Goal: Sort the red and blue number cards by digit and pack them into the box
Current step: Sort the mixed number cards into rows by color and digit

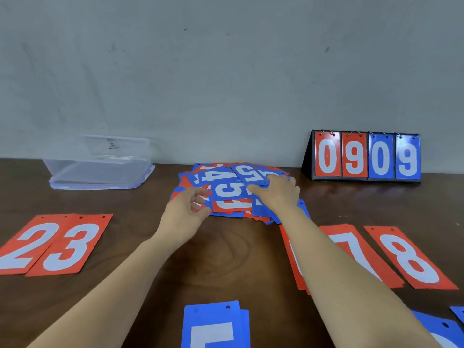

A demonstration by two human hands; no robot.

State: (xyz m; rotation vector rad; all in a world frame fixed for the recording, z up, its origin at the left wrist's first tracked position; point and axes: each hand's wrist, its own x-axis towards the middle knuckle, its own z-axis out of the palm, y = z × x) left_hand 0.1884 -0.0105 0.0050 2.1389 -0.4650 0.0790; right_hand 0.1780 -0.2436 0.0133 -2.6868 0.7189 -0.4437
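Loose pile (233, 194) of red and blue cards sits mid-desk, far side near the wall, cards overlapping at all angles, with a blue 4 and two blue 5s on top. My left grip (184, 209) is at the pile's left edge, fingers loosely curled, thumb apart from them, released, nothing held. My right grip (278, 194) lies on the right half of the pile, fingertips touching the far blue 5 (251, 173), thumb on the near blue 5 (229, 190); can't tell if it pinches a card or just presses. Clear box (100, 169) is far left by the wall, well apart from the pile. Sorted cards lie flat on the desk (226, 259): red 2 (25, 244) and red 3 (72, 247) at near left, the 3 overlapping the 2's edge. At near right are red 7 (351, 247) and red 8 (409, 257), plus one red card (292, 257) mostly hidden under my right forearm, digit unreadable. Blue stack (213, 327) is at the bottom centre, digit cut off. More blue cards (447, 330) are at the bottom right corner, cut off. Scoreboard stand (364, 156) stands upright at far right against the wall, showing red 0 9, blue 0 9.
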